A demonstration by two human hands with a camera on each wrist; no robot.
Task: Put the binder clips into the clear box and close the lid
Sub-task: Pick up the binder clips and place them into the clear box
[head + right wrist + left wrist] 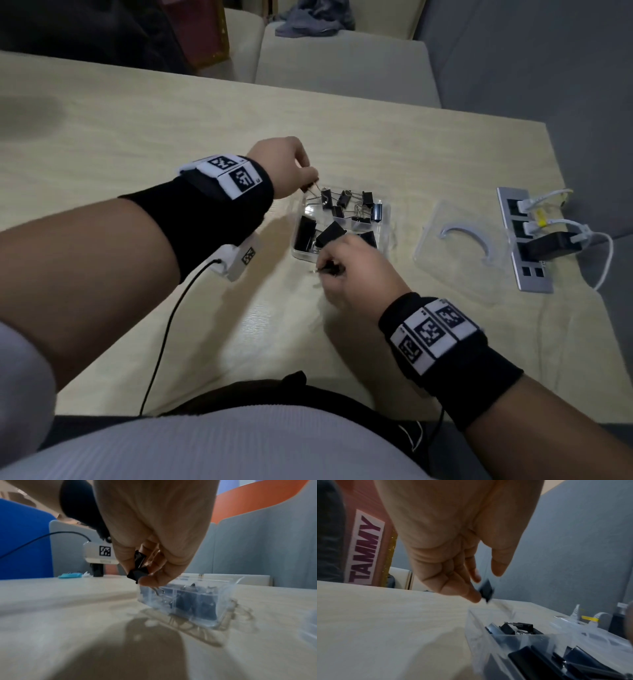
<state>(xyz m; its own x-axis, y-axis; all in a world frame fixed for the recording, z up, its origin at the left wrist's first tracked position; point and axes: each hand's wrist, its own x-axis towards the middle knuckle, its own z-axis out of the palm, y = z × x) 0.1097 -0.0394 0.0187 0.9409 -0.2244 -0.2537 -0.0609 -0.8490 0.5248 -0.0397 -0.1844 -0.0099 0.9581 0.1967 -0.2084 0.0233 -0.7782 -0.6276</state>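
The clear box (pixel 386 219) stands open on the table with several black binder clips (pixel 334 233) in its compartments; it also shows as box (pixel 476 635) and box (pixel 223 601). My left hand (pixel 291 168) hovers over the box's far left corner. A small blurred clip (pixel 486 591) sits at the index fingertip, and the thumb stands apart from it. My right hand (pixel 352 270) is at the box's near edge. There it pinches black clips (pixel 138 573) between thumb and fingers, just above the table. The clear lid (pixel 459 246) lies flat to the right of the box.
A metal power strip (pixel 524 240) with plugs and white cables sits beyond the lid near the table's right edge. A white wrist camera unit (pixel 239 257) with a black cable hangs left of the box. Pale chairs (pixel 342 61) stand behind the table (pixel 137 120).
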